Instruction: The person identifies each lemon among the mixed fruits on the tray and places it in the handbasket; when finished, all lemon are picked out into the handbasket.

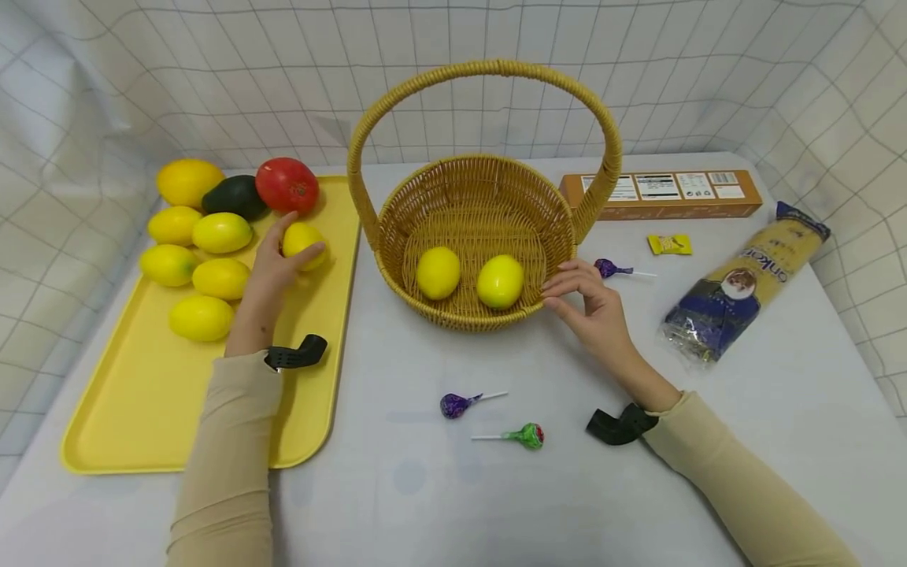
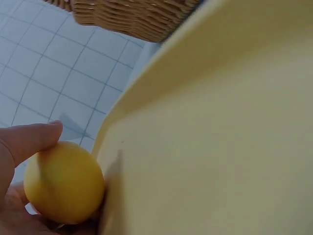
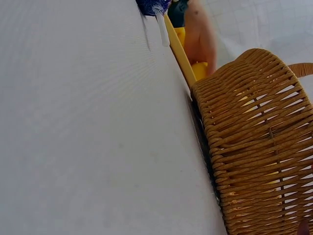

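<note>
My left hand (image 1: 262, 279) holds a lemon (image 1: 305, 240) between thumb and fingers at the right side of the yellow tray (image 1: 135, 409). In the left wrist view the lemon (image 2: 64, 182) sits in the grasp, with the thumb over its top. My right hand (image 1: 595, 311) pinches the front right rim of a wicker basket (image 1: 453, 321), thumb outside. Two lemons, one on the left (image 1: 438, 273) and one on the right (image 1: 500, 282), lie inside the basket. The right wrist view shows the woven basket wall (image 3: 259, 142); most of the right hand is out of that view.
Several other lemons (image 1: 201, 318), a dark green avocado (image 1: 235, 197) and a red round fruit (image 1: 286, 185) lie on the tray. Purple (image 1: 453, 405) and green (image 1: 530, 435) lollipops are in front. To the right are a yellow candy (image 1: 669, 244), brown box (image 1: 659, 209) and pasta bag (image 1: 744, 283).
</note>
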`<state>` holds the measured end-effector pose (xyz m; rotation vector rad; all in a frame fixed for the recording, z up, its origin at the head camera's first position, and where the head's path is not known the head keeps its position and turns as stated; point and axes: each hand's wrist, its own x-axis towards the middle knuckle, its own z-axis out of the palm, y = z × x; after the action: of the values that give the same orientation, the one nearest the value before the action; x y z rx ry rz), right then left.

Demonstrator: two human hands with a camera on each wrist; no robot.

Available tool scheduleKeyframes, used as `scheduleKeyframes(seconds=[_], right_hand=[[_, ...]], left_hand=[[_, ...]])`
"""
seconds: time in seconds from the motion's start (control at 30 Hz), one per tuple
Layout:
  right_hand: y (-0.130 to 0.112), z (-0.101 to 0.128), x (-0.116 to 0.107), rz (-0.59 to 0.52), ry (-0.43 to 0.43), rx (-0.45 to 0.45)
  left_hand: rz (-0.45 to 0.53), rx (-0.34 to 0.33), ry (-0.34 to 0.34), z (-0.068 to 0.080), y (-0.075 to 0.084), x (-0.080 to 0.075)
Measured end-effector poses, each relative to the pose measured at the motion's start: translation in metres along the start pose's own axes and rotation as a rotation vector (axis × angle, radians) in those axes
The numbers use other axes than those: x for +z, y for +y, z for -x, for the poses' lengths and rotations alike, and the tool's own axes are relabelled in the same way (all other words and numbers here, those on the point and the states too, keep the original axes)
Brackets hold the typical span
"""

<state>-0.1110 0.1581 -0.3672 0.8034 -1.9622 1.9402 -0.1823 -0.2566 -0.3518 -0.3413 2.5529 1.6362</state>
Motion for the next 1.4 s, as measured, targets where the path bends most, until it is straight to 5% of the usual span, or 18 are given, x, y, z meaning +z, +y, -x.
scheduleKeyframes(seconds=[0.2, 0.4, 0.5, 0.6, 0.7, 0.77, 0.87, 1.1, 1.4], right_hand=[[0.001, 0.0, 0.0, 0.021, -0.009, 0.004], [0.018, 0.003, -0.007, 0.042, -0.012, -0.004], [0.02, 0.002, -0.009, 0.038, -0.015, -0.012], [0.019, 0.001, -0.01, 0.031, -0.016, -0.016], [0.018, 0.001, -0.01, 0.027, -0.011, -0.015], [0.017, 0.001, -0.009, 0.018, -0.008, -0.01], [0.012, 0.002, -0.006, 0.019, -0.008, -0.001], [0.009, 0.005, -0.002, 0.035, -0.009, 0.009], [0.025, 0.006, -0.007, 0.042, -0.007, -0.006]], left_hand=[[-0.082, 0.069, -0.008, 0.01, 0.0, 0.006], [-0.028, 0.124, -0.06, 0.038, 0.012, 0.0], [0.0, 0.197, -0.203, 0.058, 0.029, -0.008], [-0.002, 0.321, -0.435, 0.078, 0.052, -0.011], [-0.003, 0.433, -0.625, 0.09, 0.075, -0.001], [0.007, 0.481, -0.691, 0.09, 0.087, 0.013], [0.019, 0.489, -0.703, 0.078, 0.097, 0.04], [0.083, 0.343, -0.62, 0.033, 0.097, 0.093], [0.099, 0.198, -0.471, 0.007, 0.096, 0.117]])
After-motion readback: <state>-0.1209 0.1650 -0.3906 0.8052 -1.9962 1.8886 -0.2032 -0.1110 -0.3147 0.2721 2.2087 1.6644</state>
